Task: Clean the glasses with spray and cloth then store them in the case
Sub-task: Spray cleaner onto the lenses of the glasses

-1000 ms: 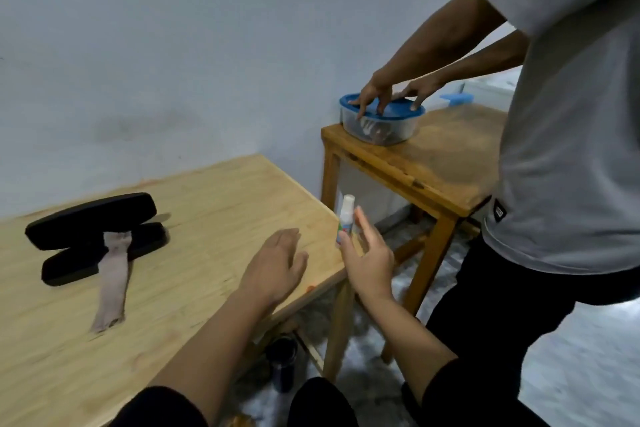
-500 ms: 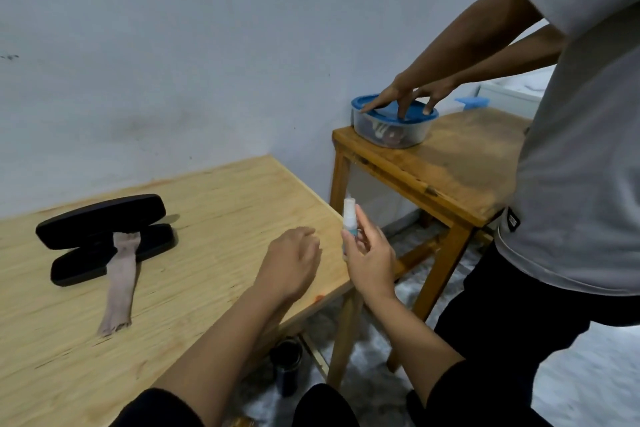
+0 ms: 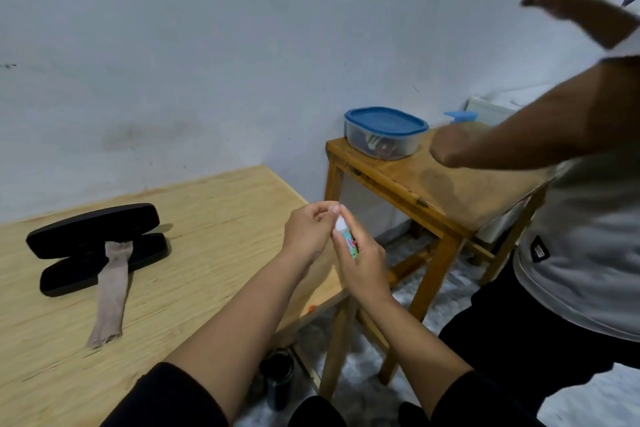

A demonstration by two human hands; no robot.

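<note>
Over the near right corner of the light wooden table, both hands meet around a small spray bottle. The right hand grips the bottle's body, fingers curled round it, holding it upright with a slight tilt; a green and pink label shows between the fingers. The left hand pinches the white top of the bottle with thumb and fingertips, though the cap is blurred and it is hard to tell whether it is on or off.

Far to the left on the table lies a black glasses case, open, its lid standing behind the lower half. A pale cloth hangs out of the case and runs toward the near edge of the table. The glasses themselves cannot be made out.

To the right stands a smaller, darker wooden side table, apart from the light one. On its far left corner sits a clear container with a blue lid. Another person in a grey shirt and dark trousers stands at the right, one arm above the side table, the other raised and blurred. Under the light table, a dark flask stands on the floor.
</note>
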